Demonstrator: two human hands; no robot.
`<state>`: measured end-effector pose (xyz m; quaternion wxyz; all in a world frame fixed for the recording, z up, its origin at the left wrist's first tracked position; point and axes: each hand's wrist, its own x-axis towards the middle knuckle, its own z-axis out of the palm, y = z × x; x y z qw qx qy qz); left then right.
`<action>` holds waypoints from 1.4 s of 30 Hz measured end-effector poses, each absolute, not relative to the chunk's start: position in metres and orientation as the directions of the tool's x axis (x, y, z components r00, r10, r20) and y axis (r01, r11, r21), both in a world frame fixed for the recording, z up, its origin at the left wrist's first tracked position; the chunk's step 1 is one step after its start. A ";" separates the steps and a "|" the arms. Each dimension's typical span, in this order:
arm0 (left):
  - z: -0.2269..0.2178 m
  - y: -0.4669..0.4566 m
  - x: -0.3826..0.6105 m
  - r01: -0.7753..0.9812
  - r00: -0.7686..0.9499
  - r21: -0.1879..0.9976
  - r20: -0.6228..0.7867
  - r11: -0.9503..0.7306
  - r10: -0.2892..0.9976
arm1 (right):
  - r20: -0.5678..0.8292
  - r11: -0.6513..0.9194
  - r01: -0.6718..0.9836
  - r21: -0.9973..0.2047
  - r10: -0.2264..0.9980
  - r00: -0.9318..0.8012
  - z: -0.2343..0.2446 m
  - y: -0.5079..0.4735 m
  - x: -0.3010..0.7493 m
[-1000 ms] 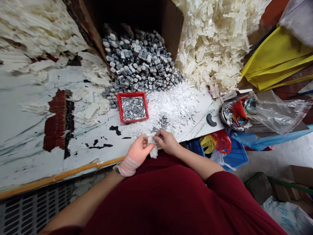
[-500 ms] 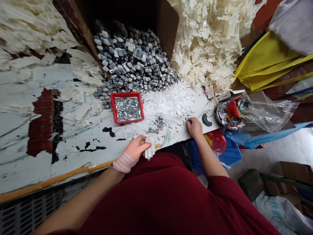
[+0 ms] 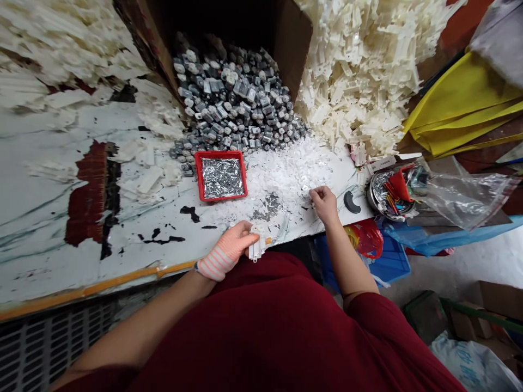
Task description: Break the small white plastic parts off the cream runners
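Note:
My left hand (image 3: 227,249), in an orange-and-white striped glove, grips a white plastic housing (image 3: 256,245) near the table's front edge, thumb on top. To the right, my bare right hand (image 3: 324,203) is at the edge of a spread of small white plastic pieces (image 3: 292,169). Its thumb and forefinger are pinched together; whatever is between them is too small to make out. A red tray (image 3: 201,188) full of small metal pins (image 3: 223,178) sits beyond my left hand. A dark curved piece (image 3: 351,202) lies right of my right hand.
Behind the tray, grey-and-white motor-like parts (image 3: 241,109) spill from a cardboard box (image 3: 292,51). Heaps of cream plastic parts (image 3: 355,71) flank it. At the right stands a metal bowl (image 3: 371,198) of mixed items beside a clear plastic bag (image 3: 469,196). A blue crate (image 3: 394,261) is below the table edge.
My right hand has moved slightly away from me, over the small white pieces, with its fingers pinched. My left hand keeps its hold on the housing. The whole view has shifted a little.

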<state>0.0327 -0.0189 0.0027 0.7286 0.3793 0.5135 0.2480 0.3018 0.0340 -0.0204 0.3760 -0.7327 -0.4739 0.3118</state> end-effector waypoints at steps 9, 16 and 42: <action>-0.002 -0.016 0.034 -0.058 0.244 0.808 -0.558 0.586 0.793 | 0.119 0.150 0.284 -0.947 0.985 -0.123 -0.008 0.008 0.192; 0.004 -0.016 0.022 -0.009 0.197 0.834 -0.539 0.551 0.819 | 0.423 0.627 0.585 -0.514 0.779 -0.463 -0.010 0.002 0.186; -0.005 -0.013 -0.019 -0.107 0.283 0.847 -0.476 0.520 0.833 | 0.012 0.174 0.911 -0.373 0.983 -0.183 0.031 0.242 0.100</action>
